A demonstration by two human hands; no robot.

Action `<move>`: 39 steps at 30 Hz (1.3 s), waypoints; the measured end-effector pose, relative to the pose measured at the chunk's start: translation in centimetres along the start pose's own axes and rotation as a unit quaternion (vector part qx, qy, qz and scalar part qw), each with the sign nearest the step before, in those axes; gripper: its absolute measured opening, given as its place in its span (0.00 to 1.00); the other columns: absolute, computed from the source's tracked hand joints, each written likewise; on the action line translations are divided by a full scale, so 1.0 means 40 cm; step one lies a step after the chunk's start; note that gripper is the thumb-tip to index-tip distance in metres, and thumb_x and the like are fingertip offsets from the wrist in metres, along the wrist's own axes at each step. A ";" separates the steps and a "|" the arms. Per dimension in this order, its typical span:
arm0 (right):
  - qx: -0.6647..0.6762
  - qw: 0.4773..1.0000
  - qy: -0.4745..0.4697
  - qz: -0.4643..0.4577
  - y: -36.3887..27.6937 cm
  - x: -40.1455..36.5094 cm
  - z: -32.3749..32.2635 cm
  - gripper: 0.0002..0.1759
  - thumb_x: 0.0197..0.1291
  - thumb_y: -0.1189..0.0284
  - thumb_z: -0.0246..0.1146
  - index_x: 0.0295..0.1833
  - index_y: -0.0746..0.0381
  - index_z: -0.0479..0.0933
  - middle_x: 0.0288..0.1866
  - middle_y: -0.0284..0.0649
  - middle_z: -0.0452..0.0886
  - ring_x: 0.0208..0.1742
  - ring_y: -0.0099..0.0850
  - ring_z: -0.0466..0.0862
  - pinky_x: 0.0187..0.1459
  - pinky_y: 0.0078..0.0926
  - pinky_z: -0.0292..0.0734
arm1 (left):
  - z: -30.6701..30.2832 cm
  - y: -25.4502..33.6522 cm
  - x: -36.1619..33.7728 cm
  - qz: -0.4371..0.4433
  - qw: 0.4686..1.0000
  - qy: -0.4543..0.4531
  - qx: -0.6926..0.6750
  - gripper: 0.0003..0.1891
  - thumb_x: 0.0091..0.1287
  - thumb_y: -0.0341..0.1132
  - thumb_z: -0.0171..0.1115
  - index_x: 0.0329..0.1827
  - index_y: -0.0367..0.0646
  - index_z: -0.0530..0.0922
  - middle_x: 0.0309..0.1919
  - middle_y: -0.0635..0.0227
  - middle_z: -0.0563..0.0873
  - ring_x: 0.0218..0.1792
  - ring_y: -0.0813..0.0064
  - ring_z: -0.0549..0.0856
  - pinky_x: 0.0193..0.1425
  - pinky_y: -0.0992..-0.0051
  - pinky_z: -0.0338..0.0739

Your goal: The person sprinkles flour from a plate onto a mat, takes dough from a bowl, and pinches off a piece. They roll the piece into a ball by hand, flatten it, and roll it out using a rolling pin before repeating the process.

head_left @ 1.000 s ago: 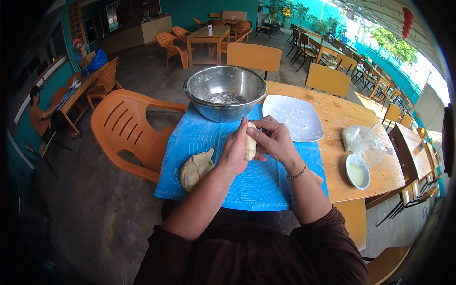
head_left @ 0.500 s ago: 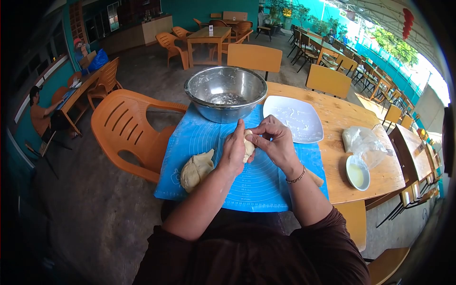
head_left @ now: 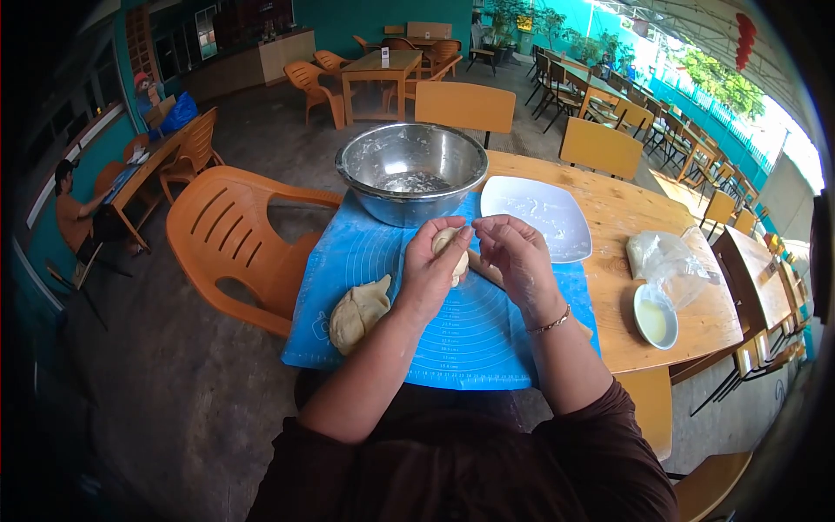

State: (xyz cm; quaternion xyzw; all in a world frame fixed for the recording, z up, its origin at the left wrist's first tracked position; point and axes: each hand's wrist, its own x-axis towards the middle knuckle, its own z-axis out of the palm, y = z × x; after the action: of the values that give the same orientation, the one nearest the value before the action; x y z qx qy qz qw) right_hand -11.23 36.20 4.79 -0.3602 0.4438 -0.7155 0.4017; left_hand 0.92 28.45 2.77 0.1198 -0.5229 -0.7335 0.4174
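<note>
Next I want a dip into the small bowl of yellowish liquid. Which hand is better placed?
Probably right. The right hand is open and holds nothing, and the small bowl lies on its side of the blue mat. The left hand is cupped around the dough piece.

Before you:
- Mixing bowl: bare metal, glossy, smeared inside.
- Mat: blue, smooth, matt, printed.
- Plate: white, glossy, with a floury film.
- Table: bare planked wood.
- Chair: orange moulded plastic, smooth.
- Bag: thin clear plastic, crinkled.
- Dough piece, in your left hand: pale, matt, smooth.
</note>
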 end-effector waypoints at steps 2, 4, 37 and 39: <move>-0.012 1.000 0.015 -0.019 -0.014 0.000 0.008 0.14 0.63 0.65 0.65 0.43 0.67 0.81 0.30 0.32 0.79 0.27 0.17 0.74 0.31 0.14 0.70 | 0.001 0.004 -0.001 0.009 1.000 -0.006 0.018 0.13 0.72 0.37 0.61 0.52 0.38 0.74 0.33 0.69 0.80 0.27 0.82 0.79 0.26 0.80 0.73; -0.016 1.000 0.004 -0.010 -0.006 0.000 0.006 0.16 0.64 0.63 0.65 0.43 0.67 0.81 0.30 0.32 0.79 0.27 0.17 0.74 0.30 0.15 0.70 | 0.002 -0.001 0.001 0.020 0.999 -0.035 -0.037 0.14 0.72 0.36 0.61 0.53 0.38 0.74 0.35 0.67 0.81 0.28 0.81 0.80 0.28 0.81 0.74; -0.142 0.978 0.068 -0.140 0.086 0.015 0.008 0.33 0.78 0.59 0.31 0.78 0.72 0.46 0.80 0.54 0.50 0.81 0.40 0.48 0.78 0.32 0.42 | 0.049 -0.066 -0.044 0.075 0.983 -0.167 0.035 0.33 0.80 0.51 0.21 0.78 0.32 0.46 0.79 0.53 0.49 0.79 0.60 0.48 0.81 0.69 0.42; -0.315 0.908 0.029 -0.275 0.091 -0.026 0.037 0.37 0.76 0.56 0.35 0.75 0.77 0.48 0.78 0.63 0.49 0.80 0.52 0.46 0.78 0.41 0.41 | 0.038 -0.050 -0.029 0.077 0.984 -0.156 0.048 0.34 0.80 0.52 0.21 0.78 0.33 0.49 0.77 0.54 0.56 0.77 0.62 0.55 0.79 0.69 0.49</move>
State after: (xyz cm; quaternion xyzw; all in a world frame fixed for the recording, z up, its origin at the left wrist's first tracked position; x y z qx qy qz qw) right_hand -8.58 35.59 1.78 -0.5545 0.5411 -0.6309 0.0418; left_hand -0.26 30.51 1.37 -0.0169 -0.6242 -0.6829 0.3792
